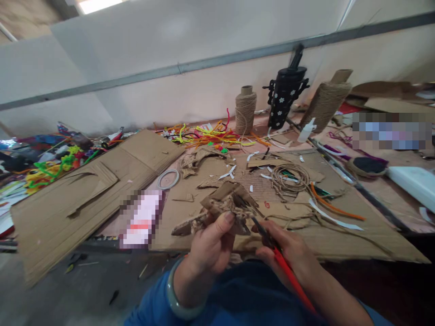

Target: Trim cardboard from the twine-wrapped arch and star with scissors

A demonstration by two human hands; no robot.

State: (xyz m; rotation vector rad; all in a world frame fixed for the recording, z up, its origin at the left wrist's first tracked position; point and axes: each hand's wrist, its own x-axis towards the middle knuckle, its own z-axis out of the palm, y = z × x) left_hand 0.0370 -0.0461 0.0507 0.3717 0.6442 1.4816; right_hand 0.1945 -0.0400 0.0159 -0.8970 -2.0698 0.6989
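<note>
My left hand (215,240) pinches a piece of cardboard (226,192) with twine (222,206) bunched over it, thumb on top. The piece has several pointed, uneven edges and is held just above the cardboard sheet. My right hand (287,249) is closed around a red-handled tool (283,267) with a dark metal front end. That end reaches the right side of the twine-covered piece. Whether the tool is pliers or scissors I cannot tell, as fingers cover part of it.
A large cardboard sheet (367,244) lies under the work, bearing a twine coil (290,176), paper strips and scraps. Behind stand twine spools (245,113), a black flowered container (283,99) and a glue bottle (306,130). Folded cardboard (78,199) overhangs the table at left, near a tape roll (168,179).
</note>
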